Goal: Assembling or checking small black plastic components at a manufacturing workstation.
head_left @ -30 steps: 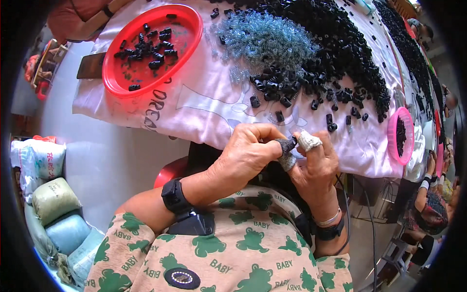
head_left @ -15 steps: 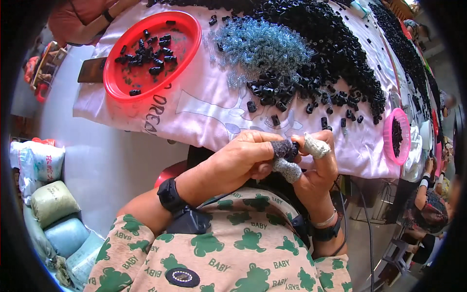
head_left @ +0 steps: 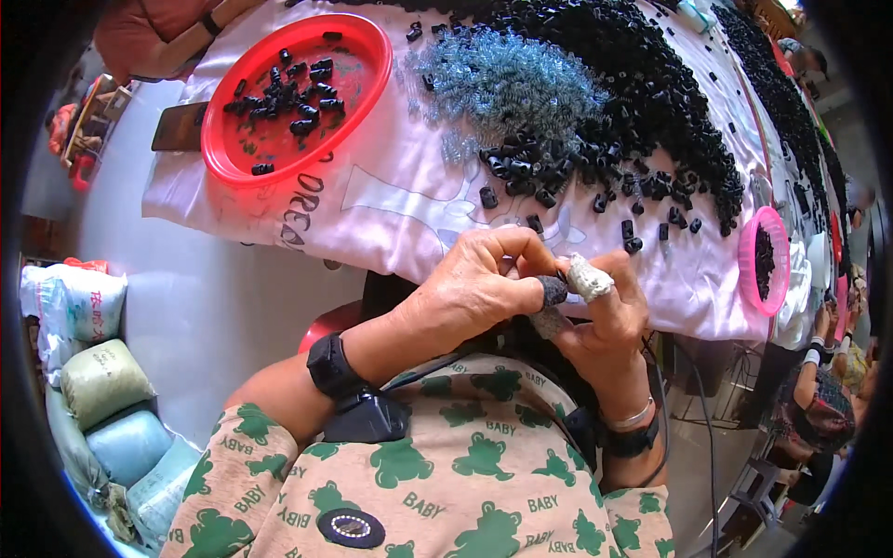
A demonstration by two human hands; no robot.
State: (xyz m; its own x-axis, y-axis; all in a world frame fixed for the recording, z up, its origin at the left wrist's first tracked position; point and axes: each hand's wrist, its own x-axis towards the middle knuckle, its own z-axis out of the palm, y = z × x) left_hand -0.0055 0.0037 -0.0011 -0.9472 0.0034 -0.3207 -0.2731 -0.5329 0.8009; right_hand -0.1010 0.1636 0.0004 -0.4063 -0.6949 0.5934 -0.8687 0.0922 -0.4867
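Observation:
At the table's front edge, my left hand (head_left: 488, 279) and my right hand (head_left: 609, 321) meet, fingers closed together. Between their fingertips a bit of a small black plastic part (head_left: 562, 276) shows; the fingers cover most of it. A dark finger cover wraps my left thumb, and pale ones sit on fingers of my right hand. Beyond my hands lie loose black cylindrical parts (head_left: 539, 167), some of them close to my fingertips. Behind these is a heap of small, shiny, bluish coil springs (head_left: 512, 79).
A red basin (head_left: 384, 102) with several black parts stands at left on the white printed cloth (head_left: 372, 228). A large black heap (head_left: 642, 84) spreads behind. At right is a pink basket (head_left: 783, 270). Sacks (head_left: 107, 381) lie on the floor; another person (head_left: 153, 37) sits far left.
My left hand has risen a little and its fingers have shifted over the black part, which is now more hidden. My right hand stays close against it.

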